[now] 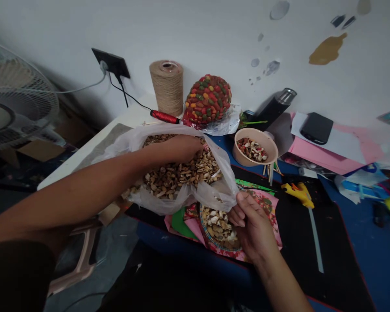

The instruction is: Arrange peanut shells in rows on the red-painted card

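Note:
My left hand (186,148) reaches into an open translucent plastic bag (225,173) full of tan, split nut shells (169,180). Its fingers are turned down among the shells and hidden from view. The bag's near right edge is pinched between the thumb and fingers of my right hand (251,221). Just below the bag, a round container with a patterned rim (204,225) holds more pale and brown shells (220,227). It sits on pink and green paint-spotted paper (274,212), partly covered by the bag and my right hand.
Behind the bag stand a twine spool (167,89) and a colourful shell-covered ball (208,99). A tub of coloured shells (256,147) is near a leaning black flask (276,106). Rightward lies a yellow glue gun (298,194) on a black mat (331,242). A fan (16,95) is at left.

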Tool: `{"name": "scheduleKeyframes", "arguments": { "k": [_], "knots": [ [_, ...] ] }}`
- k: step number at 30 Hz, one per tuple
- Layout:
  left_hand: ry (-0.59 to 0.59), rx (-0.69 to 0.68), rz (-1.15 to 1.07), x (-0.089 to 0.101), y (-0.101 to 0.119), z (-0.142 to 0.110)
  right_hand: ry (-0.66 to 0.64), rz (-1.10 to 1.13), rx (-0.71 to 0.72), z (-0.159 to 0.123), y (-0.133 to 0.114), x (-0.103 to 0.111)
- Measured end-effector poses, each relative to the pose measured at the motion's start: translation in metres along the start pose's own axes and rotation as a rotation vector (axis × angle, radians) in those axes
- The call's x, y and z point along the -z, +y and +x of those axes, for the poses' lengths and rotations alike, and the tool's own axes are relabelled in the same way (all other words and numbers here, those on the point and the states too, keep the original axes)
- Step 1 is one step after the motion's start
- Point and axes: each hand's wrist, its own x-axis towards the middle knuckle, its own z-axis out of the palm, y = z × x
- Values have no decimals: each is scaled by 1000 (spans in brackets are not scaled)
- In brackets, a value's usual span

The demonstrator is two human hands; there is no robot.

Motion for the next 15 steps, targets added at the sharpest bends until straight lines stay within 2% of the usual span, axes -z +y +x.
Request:
{"name": "scheduleKeyframes", "arguments": {
  "k": [3,10,15],
  "knots": [
    [-34,-13,-12,6,-4,-4,1,14,-7,1,0,0],
    [-40,16,-152,33,-10,-27,0,26,-8,3,1,0],
    [-69,20,-222,38,-4,-36,-2,14,-10,4,1,0]
  ]
}}
